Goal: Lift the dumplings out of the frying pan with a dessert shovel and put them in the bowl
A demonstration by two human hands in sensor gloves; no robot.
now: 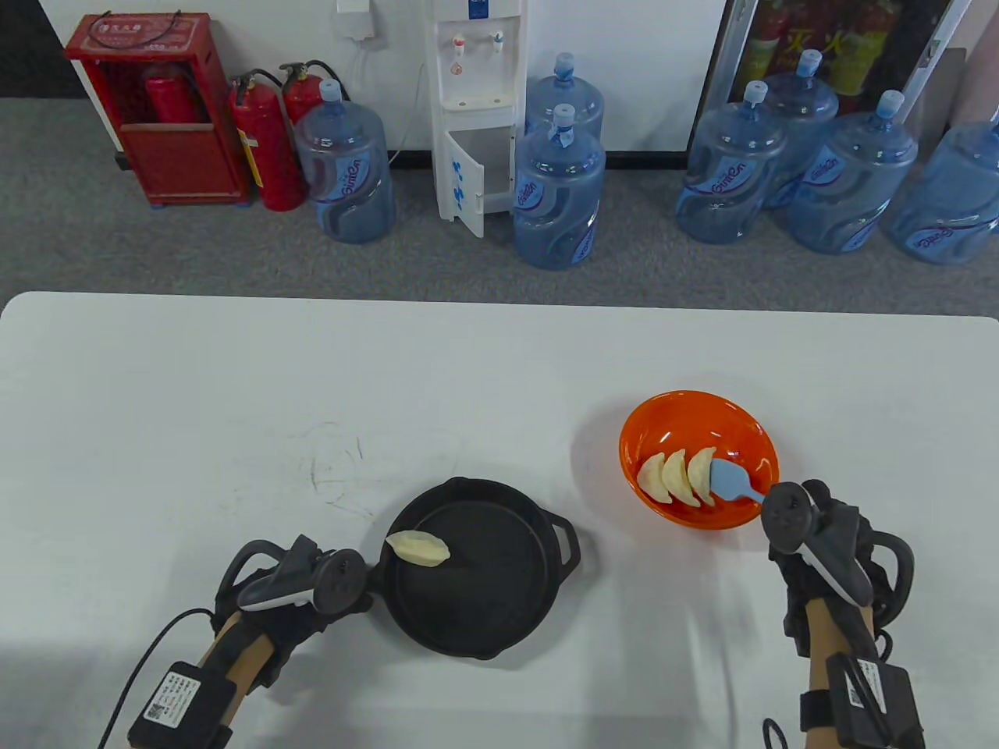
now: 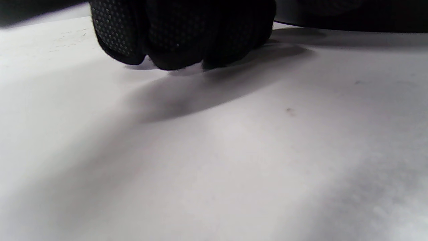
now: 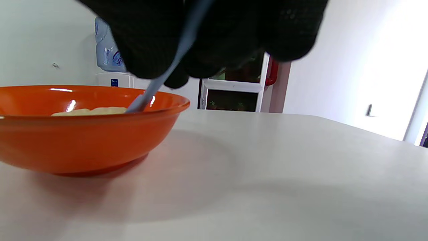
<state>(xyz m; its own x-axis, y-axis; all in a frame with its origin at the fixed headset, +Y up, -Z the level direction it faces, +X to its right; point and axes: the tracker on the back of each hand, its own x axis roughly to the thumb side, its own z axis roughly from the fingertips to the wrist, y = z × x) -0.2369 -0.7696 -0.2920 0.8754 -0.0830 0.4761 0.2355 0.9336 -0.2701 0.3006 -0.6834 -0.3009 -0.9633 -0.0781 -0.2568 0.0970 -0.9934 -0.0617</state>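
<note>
Three dumplings [image 1: 675, 477] in bowl [image 1: 687, 406] (shovel [image 1: 730, 481] pinched by right hand [image 1: 812, 538]), one at pan [image 1: 499, 616] rim.

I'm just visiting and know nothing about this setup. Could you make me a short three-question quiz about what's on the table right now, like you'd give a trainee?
1. How many dumplings lie in the orange bowl?
2. True or false: the frying pan is empty.
3. Which hand holds the blue dessert shovel: A) left hand, B) right hand?

Key:
1. Three.
2. False: one dumpling sits at the pan's left rim.
3. B; the shovel's blade lies in the bowl beside the dumplings.
</note>
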